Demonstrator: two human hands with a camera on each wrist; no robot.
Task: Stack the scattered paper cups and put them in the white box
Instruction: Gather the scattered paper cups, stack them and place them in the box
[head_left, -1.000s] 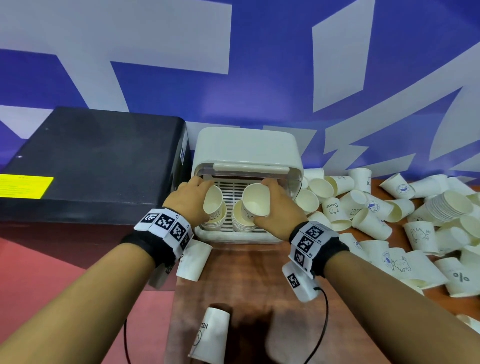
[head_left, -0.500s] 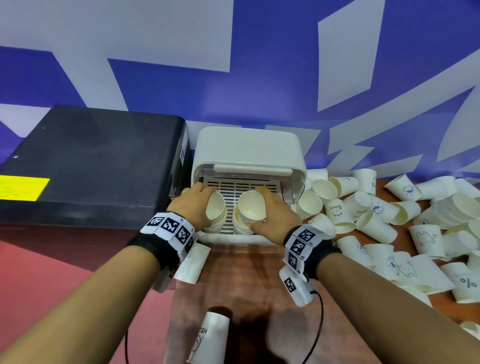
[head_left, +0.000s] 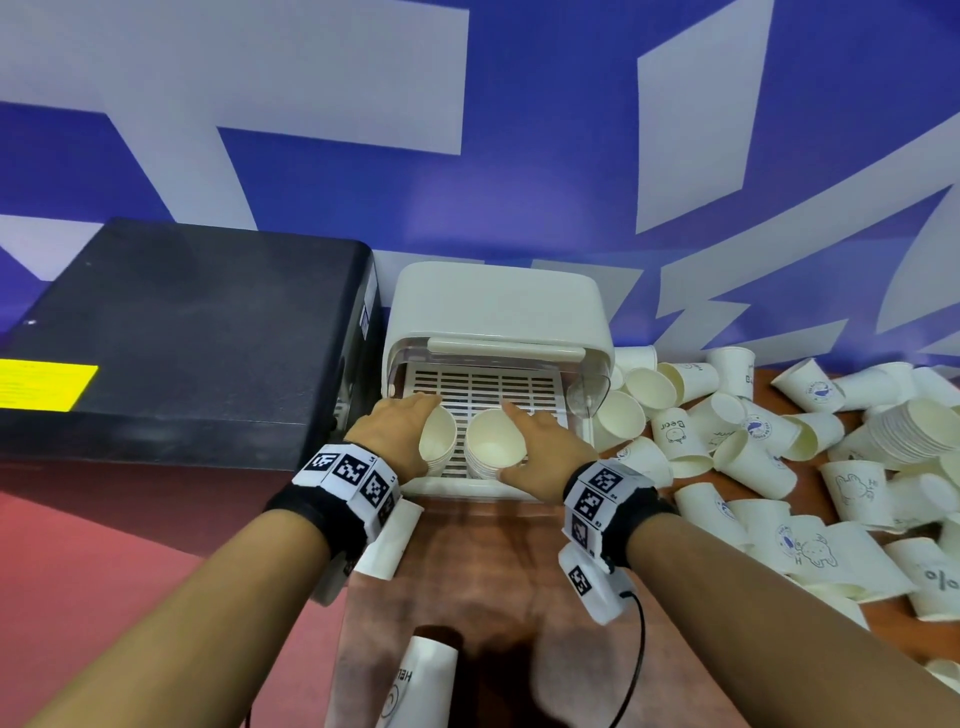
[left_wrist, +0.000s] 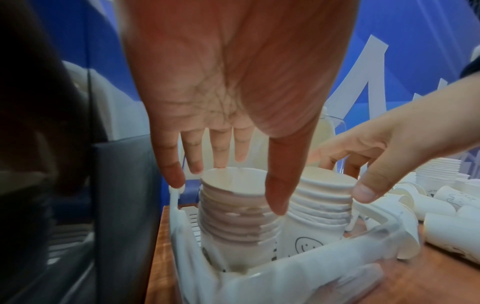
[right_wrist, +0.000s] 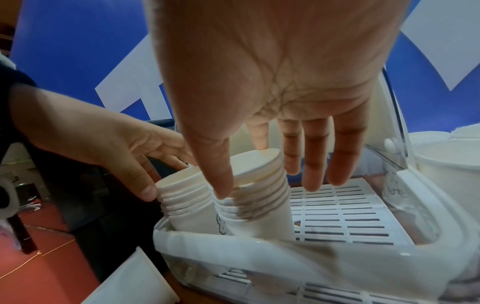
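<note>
The white box (head_left: 493, 301) stands open at the back of the table, its slatted floor showing. Two stacks of paper cups stand side by side in its front part: the left stack (head_left: 436, 439) (left_wrist: 233, 205) (right_wrist: 187, 197) and the right stack (head_left: 493, 449) (left_wrist: 322, 199) (right_wrist: 259, 197). My left hand (head_left: 395, 431) (left_wrist: 233, 189) hovers over the left stack with straight fingers, its thumb tip touching the rims. Over the right stack my right hand (head_left: 540, 447) (right_wrist: 267, 185) is spread, thumb against the rims. Neither hand grips.
Loose cups (head_left: 753, 452) lie scattered over the table's right side, with another nested stack (head_left: 914, 431) at the far right. A black case (head_left: 182, 338) sits left of the box. One cup (head_left: 421, 680) lies near the front edge, another (head_left: 389, 540) under my left wrist.
Both stacks have gone from held and tilted to standing in the box. The fingers of both hands have straightened off them.
</note>
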